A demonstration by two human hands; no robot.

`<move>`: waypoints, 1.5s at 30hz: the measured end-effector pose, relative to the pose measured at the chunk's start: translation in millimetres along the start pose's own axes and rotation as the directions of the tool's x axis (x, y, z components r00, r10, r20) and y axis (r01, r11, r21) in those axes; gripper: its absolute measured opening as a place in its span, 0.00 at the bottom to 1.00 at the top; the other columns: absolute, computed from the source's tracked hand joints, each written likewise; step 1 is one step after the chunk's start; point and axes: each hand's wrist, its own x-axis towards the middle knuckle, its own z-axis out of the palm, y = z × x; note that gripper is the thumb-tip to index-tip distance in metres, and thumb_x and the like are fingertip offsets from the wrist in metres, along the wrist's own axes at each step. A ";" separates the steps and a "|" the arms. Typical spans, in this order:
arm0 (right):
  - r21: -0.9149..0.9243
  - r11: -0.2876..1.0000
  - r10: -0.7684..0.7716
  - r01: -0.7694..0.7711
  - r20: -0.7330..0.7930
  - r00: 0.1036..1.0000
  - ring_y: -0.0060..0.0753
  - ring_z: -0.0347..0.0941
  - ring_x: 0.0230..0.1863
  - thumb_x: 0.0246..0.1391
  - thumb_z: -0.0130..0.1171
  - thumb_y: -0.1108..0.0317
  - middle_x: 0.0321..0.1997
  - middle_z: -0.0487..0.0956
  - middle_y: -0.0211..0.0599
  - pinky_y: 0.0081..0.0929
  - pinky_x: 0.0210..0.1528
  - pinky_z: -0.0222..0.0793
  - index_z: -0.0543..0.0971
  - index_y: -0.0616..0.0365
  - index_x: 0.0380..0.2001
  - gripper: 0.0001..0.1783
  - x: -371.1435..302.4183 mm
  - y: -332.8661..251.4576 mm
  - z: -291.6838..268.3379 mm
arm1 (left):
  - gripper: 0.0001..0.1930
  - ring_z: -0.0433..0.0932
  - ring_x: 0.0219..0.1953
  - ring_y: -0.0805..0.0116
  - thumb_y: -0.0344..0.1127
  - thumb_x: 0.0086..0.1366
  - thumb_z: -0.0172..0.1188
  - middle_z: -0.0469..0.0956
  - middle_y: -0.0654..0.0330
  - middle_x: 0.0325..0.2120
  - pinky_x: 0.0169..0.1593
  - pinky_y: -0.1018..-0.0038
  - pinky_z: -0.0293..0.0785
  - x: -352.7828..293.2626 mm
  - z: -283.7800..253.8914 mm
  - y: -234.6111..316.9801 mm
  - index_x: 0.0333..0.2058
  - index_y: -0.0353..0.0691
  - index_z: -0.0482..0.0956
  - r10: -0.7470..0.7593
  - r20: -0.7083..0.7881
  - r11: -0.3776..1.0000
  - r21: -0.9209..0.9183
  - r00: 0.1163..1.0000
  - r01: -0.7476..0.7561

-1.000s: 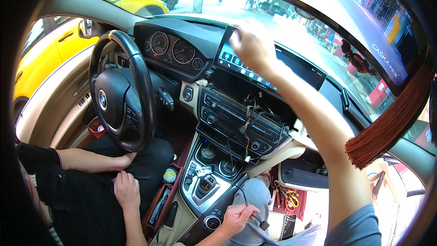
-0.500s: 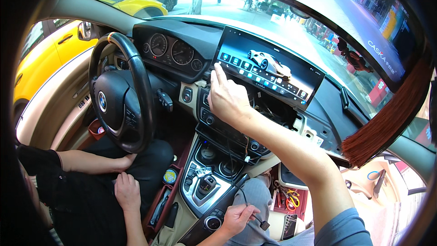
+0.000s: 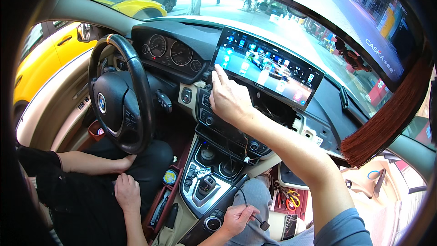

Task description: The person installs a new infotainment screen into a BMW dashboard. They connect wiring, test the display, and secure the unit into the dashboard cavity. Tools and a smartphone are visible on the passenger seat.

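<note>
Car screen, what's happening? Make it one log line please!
wide black rectangular screen: lit | right hand: at screen's lower-left corner, contact unclear | left hand: thin black cable in grip

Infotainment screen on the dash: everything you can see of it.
The infotainment screen is a wide, thin black rectangle with a glossy, glass-like front. It is lit, with colourful icons over a car picture. It stands at a slant above the open dash cavity, below the windscreen. The right hand's fingertips are at its lower left corner; contact is unclear.
</note>
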 end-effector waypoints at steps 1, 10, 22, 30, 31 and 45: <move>-0.001 1.000 -0.005 0.005 -0.005 1.000 0.52 0.83 0.40 0.57 0.56 0.68 0.68 0.68 0.70 0.42 0.41 0.82 0.71 0.78 0.59 0.30 0.2 0.4 -0.3 | 0.22 0.80 0.25 0.77 0.43 0.79 0.51 0.83 0.61 0.25 0.30 0.82 0.73 0.1 0.0 -0.1 0.36 0.32 0.87 0.002 0.000 1.000 -0.001 1.000 -0.002; 0.004 0.999 -0.037 0.037 -0.019 0.999 0.53 0.83 0.41 0.57 0.56 0.68 0.69 0.67 0.70 0.42 0.43 0.82 0.71 0.79 0.59 0.30 5.1 -0.2 1.9 | 0.23 0.79 0.24 0.77 0.44 0.79 0.51 0.83 0.61 0.24 0.29 0.82 0.72 0.5 0.3 0.5 0.35 0.31 0.87 0.013 -0.002 1.000 -0.012 1.000 -0.013; -0.035 0.990 0.131 -0.138 -0.149 0.980 0.60 0.84 0.38 0.58 0.56 0.66 0.68 0.64 0.77 0.41 0.40 0.83 0.65 0.83 0.61 0.34 42.4 14.3 -21.3 | 0.23 0.80 0.24 0.77 0.44 0.79 0.51 0.83 0.61 0.24 0.29 0.81 0.72 0.3 -0.5 -2.9 0.35 0.32 0.87 0.007 -0.001 1.000 -0.007 1.000 -0.007; -0.033 0.995 0.087 -0.094 -0.180 0.980 0.61 0.84 0.41 0.59 0.55 0.65 0.67 0.68 0.74 0.43 0.44 0.83 0.67 0.81 0.62 0.33 39.9 6.5 -21.3 | 0.23 0.81 0.24 0.76 0.43 0.79 0.51 0.84 0.60 0.24 0.28 0.82 0.73 0.5 0.5 2.4 0.34 0.31 0.88 0.002 -0.017 1.000 0.000 1.000 -0.002; -0.021 0.997 0.066 -0.071 -0.178 0.982 0.60 0.84 0.42 0.59 0.55 0.65 0.67 0.69 0.73 0.43 0.45 0.82 0.67 0.81 0.62 0.33 35.4 5.0 -19.9 | 0.23 0.81 0.24 0.76 0.43 0.79 0.50 0.84 0.60 0.24 0.28 0.81 0.74 0.7 0.9 3.3 0.34 0.31 0.88 -0.005 -0.021 1.000 0.007 1.000 0.005; -0.113 0.993 -0.074 0.043 -0.285 0.956 0.65 0.77 0.55 0.54 0.57 0.69 0.58 0.76 0.72 0.49 0.61 0.72 0.72 0.83 0.57 0.31 8.1 14.3 -22.8 | 0.22 0.80 0.24 0.77 0.41 0.79 0.51 0.82 0.62 0.24 0.30 0.81 0.75 1.4 -0.6 6.8 0.34 0.31 0.87 0.048 -0.012 0.999 0.023 0.999 -0.048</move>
